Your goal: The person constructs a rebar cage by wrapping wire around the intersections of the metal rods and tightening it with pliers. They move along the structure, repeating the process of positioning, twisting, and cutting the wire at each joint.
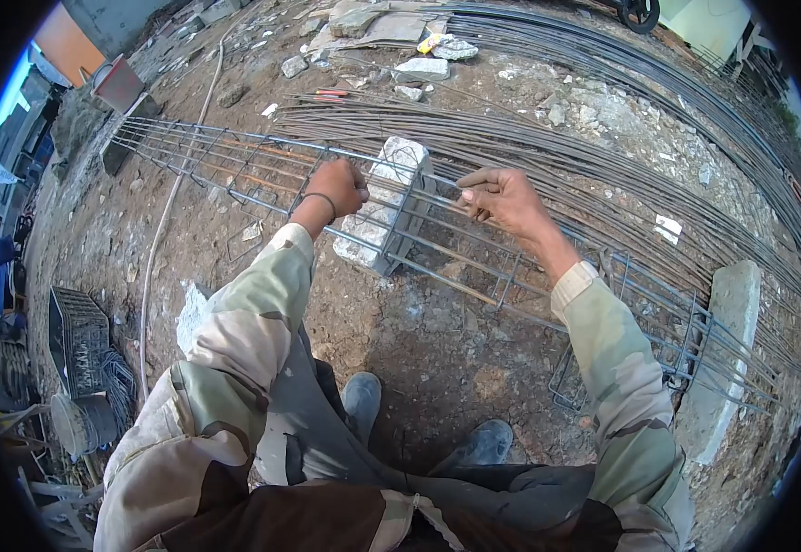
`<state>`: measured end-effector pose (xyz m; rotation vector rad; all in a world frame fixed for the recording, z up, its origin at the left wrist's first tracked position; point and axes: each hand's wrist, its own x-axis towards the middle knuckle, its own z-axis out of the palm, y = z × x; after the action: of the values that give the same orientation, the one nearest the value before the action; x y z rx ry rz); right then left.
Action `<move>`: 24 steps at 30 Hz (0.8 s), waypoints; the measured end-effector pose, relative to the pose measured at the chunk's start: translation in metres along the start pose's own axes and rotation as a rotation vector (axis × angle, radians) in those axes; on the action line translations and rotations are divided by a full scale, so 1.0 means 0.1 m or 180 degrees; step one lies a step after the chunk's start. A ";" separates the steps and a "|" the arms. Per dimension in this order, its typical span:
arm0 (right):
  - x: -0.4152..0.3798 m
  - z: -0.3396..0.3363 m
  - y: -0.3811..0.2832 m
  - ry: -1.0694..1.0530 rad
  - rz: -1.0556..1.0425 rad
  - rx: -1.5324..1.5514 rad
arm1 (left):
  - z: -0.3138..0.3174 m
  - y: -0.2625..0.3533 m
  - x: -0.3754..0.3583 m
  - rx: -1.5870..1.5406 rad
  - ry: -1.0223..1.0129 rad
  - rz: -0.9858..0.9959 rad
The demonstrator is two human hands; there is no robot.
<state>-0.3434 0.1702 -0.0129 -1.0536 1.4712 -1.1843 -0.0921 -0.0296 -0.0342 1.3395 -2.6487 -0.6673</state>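
A long cage of steel reinforcing bars [446,281] with square stirrups stretches across in front of me, resting on a pale concrete block [361,248]. My left hand [334,188] is closed in a fist over the cage's upper bars, just left of the block; anything inside it is hidden. To the right of the block, my right hand [508,204] is above the far bars. Its fingers are bent toward the thumb in a pinch, and whatever they hold is too small to make out.
Loose steel rods [548,138] lie in long bundles beyond the cage. A concrete slab [730,317] supports its right end. At left are a hose [172,198], a black crate [79,336] and a red bucket [118,85]. My boots [361,405] stand on the dirt below.
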 end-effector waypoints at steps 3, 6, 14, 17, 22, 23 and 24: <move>-0.02 -0.08 -0.03 0.0060 -0.0028 0.0025 | 0.05 0.07 0.03 0.0227 -0.0295 0.0105; -0.04 -0.13 0.00 0.0004 -0.0072 -0.0133 | 0.16 0.11 0.03 0.0200 -0.0428 0.0252; -0.07 -0.08 0.11 -0.0077 -0.0044 -0.0236 | 0.52 0.18 0.03 -0.0469 0.0130 -0.0031; -0.07 -0.09 0.15 -0.0052 -0.0017 -0.0211 | 0.64 0.16 -0.09 -0.1426 0.0225 -0.0512; -0.02 -0.15 0.23 -0.0064 0.0023 -0.0259 | 0.66 0.13 -0.28 -0.2592 0.0421 -0.0843; -0.01 -0.16 0.23 -0.0065 0.0104 -0.0335 | 0.66 0.10 -0.27 -0.2586 0.0409 -0.0854; 0.01 -0.16 0.24 -0.0050 0.0112 -0.0388 | 0.57 0.16 -0.29 -0.2161 0.0435 -0.0692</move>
<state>-0.3610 0.1759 -0.0355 -1.1120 1.5596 -1.0703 -0.1026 0.0207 -0.0759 1.3822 -1.9017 -1.2934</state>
